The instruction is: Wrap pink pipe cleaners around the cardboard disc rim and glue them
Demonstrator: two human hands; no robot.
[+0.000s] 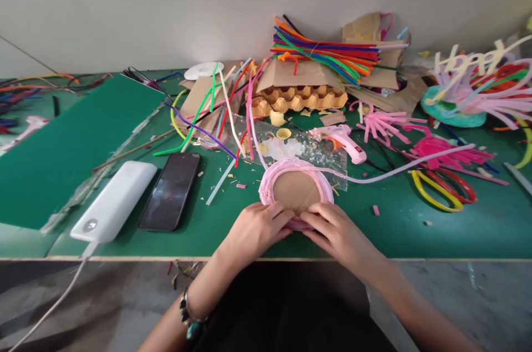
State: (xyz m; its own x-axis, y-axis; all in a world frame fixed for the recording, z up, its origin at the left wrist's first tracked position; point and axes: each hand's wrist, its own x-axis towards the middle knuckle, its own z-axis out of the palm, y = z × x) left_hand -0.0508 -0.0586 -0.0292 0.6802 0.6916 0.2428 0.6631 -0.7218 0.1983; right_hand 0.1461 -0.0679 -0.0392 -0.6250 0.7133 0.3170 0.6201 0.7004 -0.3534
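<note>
Both hands have their fingers closed on the near rim of a pale-pink ring around a cardboard disc — the left hand pinching left of its near middle, the right hand just right of it — at the near edge of the green table. From the ring a pale strand trails off to the right, passing on the near side of a pink glue gun. To the left lie a dark phone and a white power bank, while an egg carton sits on the far side.
</note>
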